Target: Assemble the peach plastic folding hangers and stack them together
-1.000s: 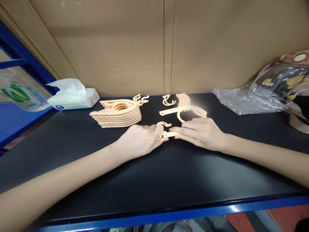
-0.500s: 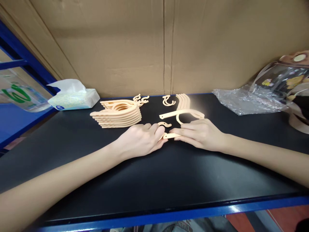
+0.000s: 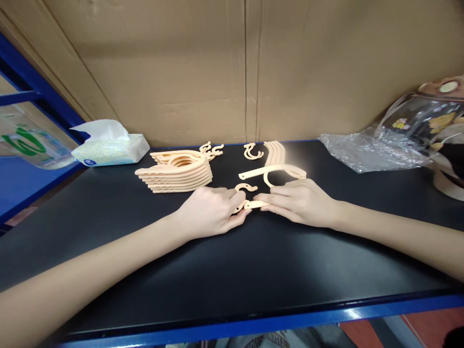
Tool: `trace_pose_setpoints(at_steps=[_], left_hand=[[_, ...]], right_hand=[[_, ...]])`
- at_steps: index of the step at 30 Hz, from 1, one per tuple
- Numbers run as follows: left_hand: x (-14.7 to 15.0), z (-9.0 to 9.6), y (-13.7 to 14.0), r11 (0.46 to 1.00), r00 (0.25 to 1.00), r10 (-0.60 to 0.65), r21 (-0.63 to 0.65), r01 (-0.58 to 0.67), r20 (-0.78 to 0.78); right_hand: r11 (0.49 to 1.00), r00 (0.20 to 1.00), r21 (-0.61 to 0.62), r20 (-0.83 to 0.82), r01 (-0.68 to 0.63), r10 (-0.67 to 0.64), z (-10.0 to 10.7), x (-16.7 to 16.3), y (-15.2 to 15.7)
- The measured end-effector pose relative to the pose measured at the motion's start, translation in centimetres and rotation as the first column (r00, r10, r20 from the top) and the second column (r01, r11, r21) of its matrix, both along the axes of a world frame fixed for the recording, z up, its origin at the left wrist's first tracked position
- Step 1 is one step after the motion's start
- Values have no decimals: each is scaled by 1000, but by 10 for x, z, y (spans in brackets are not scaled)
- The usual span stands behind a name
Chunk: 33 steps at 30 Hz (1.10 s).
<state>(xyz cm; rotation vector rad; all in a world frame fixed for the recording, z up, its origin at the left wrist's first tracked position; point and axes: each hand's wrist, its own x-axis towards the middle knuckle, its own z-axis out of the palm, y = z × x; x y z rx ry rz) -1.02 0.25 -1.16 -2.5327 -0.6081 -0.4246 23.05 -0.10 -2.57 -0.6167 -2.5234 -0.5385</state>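
Between finger and thumb, my left hand [image 3: 215,211] pinches a cream plastic hanger hook [image 3: 246,187]; its curved top shows above the fingers and its holed lower end beside the thumb. My right hand [image 3: 299,202] grips a cream hanger arm [image 3: 254,205], whose holed end points left and meets the hook's lower end. Whether the two pieces are joined I cannot tell. Just behind my right hand lies another curved hanger arm [image 3: 259,171]. The fingers cover much of both held pieces.
Folded hangers [image 3: 177,176] form a stack at the left, with hooks [image 3: 212,150] behind it. Farther back are loose hooks [image 3: 253,151] and several hanger arms [image 3: 276,152]. A tissue pack [image 3: 112,149] stands left; a clear plastic bag [image 3: 377,151] lies right. Cardboard [image 3: 174,72] backs the black table [image 3: 232,285].
My left hand has shifted slightly left and its fingers have moved on the hook, so more of the hook shows. My right hand keeps its hold on the hanger arm, nearly still.
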Motion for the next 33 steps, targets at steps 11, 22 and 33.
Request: trace_pose_setpoints(at_steps=[11, 22, 33], left_hand=[[2, -1, -3, 999, 999, 30, -31, -31, -41], [0, 1, -2, 981, 992, -113, -167, 103, -48], [0, -1, -5, 995, 999, -37, -94, 35, -29]], right_hand=[[997, 1000, -76, -3, 12, -13, -2, 0, 1], [996, 997, -45, 30, -72, 73, 5, -3, -1], [989, 942, -114, -314, 92, -123, 8, 1, 2]])
